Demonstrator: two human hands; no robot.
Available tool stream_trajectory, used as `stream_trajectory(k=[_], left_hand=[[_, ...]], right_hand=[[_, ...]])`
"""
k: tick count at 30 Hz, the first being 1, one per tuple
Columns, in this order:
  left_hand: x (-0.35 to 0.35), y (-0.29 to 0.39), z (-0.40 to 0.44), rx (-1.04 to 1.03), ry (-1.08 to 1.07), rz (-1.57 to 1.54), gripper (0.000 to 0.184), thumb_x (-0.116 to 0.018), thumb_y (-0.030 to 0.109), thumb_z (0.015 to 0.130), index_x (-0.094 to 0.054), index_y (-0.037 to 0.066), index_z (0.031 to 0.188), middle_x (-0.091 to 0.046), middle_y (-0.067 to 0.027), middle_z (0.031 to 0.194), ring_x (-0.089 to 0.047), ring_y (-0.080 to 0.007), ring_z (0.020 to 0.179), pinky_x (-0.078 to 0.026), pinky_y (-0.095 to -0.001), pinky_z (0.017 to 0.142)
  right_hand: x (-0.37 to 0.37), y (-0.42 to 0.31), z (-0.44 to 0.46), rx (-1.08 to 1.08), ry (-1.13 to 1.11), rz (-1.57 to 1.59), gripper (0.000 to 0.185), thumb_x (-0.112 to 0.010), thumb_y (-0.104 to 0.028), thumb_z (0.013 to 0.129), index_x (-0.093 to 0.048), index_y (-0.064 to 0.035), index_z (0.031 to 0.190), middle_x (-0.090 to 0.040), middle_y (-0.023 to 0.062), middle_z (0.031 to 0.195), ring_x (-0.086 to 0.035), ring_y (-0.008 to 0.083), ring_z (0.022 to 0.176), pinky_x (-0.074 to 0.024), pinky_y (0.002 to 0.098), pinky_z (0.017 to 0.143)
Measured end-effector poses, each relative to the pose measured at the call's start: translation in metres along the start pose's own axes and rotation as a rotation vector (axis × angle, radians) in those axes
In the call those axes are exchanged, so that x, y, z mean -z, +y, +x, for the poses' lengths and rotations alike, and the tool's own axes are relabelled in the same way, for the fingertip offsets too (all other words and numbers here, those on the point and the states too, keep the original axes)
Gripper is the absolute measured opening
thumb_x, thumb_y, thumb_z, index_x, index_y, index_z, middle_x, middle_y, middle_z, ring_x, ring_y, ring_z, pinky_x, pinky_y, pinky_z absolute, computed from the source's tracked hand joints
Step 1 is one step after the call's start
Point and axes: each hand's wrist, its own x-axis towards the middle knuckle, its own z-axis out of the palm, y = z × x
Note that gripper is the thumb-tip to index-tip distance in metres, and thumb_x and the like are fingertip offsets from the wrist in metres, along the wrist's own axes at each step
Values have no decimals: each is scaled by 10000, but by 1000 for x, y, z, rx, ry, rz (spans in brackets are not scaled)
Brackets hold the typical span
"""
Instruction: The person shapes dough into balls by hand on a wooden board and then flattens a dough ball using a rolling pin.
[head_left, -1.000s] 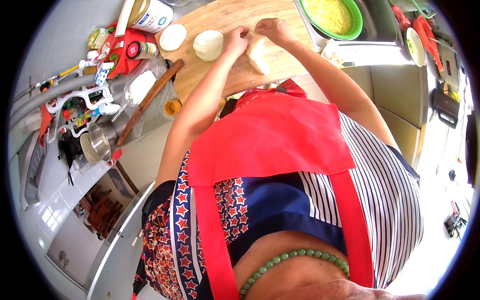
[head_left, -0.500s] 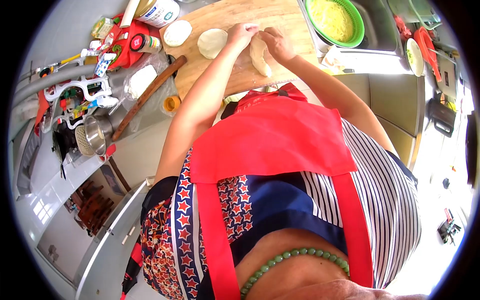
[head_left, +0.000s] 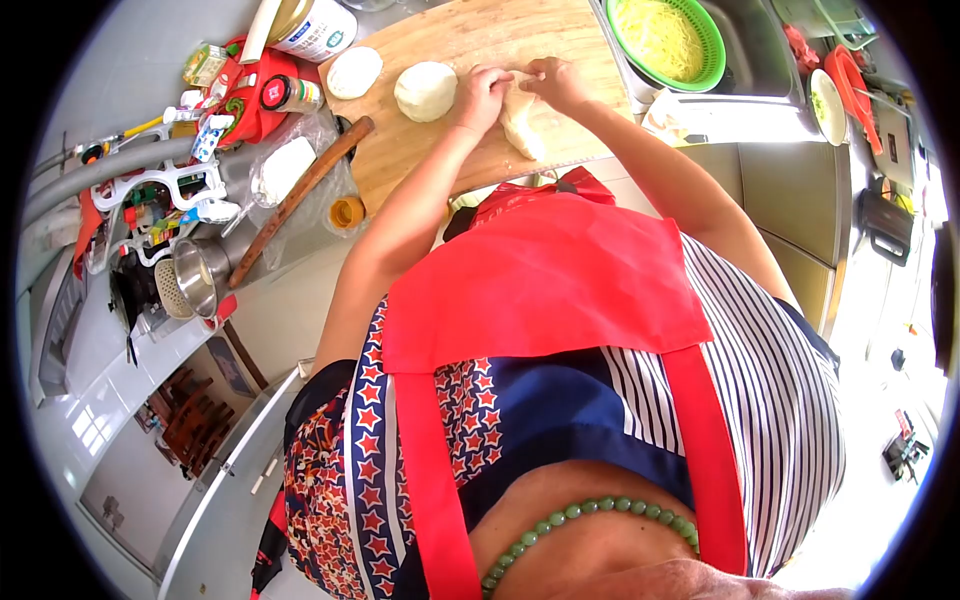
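Observation:
On the wooden cutting board (head_left: 430,45), an elongated strip of pale dough (head_left: 520,130) lies with its near end toward the board's front edge. My left hand (head_left: 484,97) closes its fingers on the left of the strip's far end. Opposite it, my right hand (head_left: 558,85) pinches the same end, with a thin stretch of dough visible between the two. Left of my left hand sits a round dough piece (head_left: 425,91), and farther left a flatter white dough round (head_left: 355,73).
A wooden rolling pin (head_left: 300,200) lies left of the board, near an orange lid (head_left: 347,211) and a spice jar (head_left: 292,94). A green colander (head_left: 718,60) of yellow shreds stands right of the board, beside the sink (head_left: 765,60). A metal pot (head_left: 200,280) is far left.
My fingers have shifted slightly on the strip's far end, and more dough shows between them. The strip's near end looks wider. The view has moved slightly.

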Motion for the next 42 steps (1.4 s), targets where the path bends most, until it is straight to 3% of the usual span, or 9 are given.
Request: stream_trajectory(k=[2, 7, 10, 17, 20, 24, 27, 35, 42], left_hand=[[8, 3, 7, 307, -63, -206, 226, -690, 97, 822, -691, 65, 1046, -679, -84, 1105, -647, -205, 989, -511, -309, 833], [17, 2, 16, 286, -354, -12, 337, -742, 138, 779, -659, 62, 1097, -677, -61, 1037, -636, -168, 929, -508, -294, 810], [13, 8, 7, 84, -268, 83, 258, -751, 78, 680, -628, 62, 907, -655, -114, 888, -631, -313, 852, -507, -393, 741], [1, 24, -24, -220, 74, 189, 254, -707, -4, 662, -617, 107, 873, -613, -90, 922, -585, -329, 907, -496, -418, 781], [-3, -1, -20, -142, -47, 88, 262, -696, 31, 733, -649, 117, 976, -639, -82, 1008, -604, -305, 970, -501, -375, 831], [34, 5, -8, 478, -285, -621, 315, -640, 191, 900, -640, 47, 1180, -642, -59, 1183, -593, -131, 1040, -482, -271, 854], [29, 8, -6, 461, -449, -136, 374, -667, 221, 875, -625, 34, 1197, -674, -75, 1109, -622, -135, 960, -488, -261, 831], [1, 17, -43, -184, 71, 164, 335, -756, 31, 667, -572, 61, 945, -577, -105, 862, -588, -292, 819, -480, -383, 705], [-3, 10, -58, 134, -29, -293, 353, -720, -4, 720, -555, 44, 1028, -591, -98, 1001, -595, -235, 903, -492, -337, 779]], right_hand=[[0, -10, -16, 204, 138, -45, 225, -676, -234, 802, -660, -92, 976, -656, 116, 920, -658, 299, 790, -535, 372, 701], [-14, -9, -36, 468, 275, -68, 172, -616, -88, 813, -604, -117, 982, -602, 93, 929, -633, 294, 780, -537, 366, 689], [-9, 1, -40, 430, 193, 111, 236, -651, -127, 814, -632, -116, 1049, -635, 92, 1031, -651, 281, 852, -540, 347, 727], [2, -9, -30, -178, -37, 288, 340, -719, -298, 818, -675, -110, 1098, -686, 131, 1058, -668, 269, 910, -522, 361, 779], [-4, -8, -27, -82, -59, 247, 353, -732, -282, 780, -672, -105, 1080, -682, 121, 1018, -660, 291, 894, -514, 382, 800], [-7, -14, -42, 236, 124, 158, 257, -716, -192, 766, -668, -102, 1002, -666, 105, 1012, -646, 309, 882, -515, 387, 793], [-15, -20, -51, 317, 183, 109, 201, -708, -143, 756, -656, -103, 946, -651, 100, 1040, -636, 322, 892, -519, 397, 774], [-6, 5, -47, -51, 24, 602, 403, -725, -268, 809, -651, -114, 1174, -690, 70, 1075, -667, 173, 858, -529, 292, 772], [-2, -17, -51, 61, -63, 153, 400, -713, -291, 790, -642, -94, 1130, -664, 131, 1063, -636, 307, 971, -507, 370, 847]])
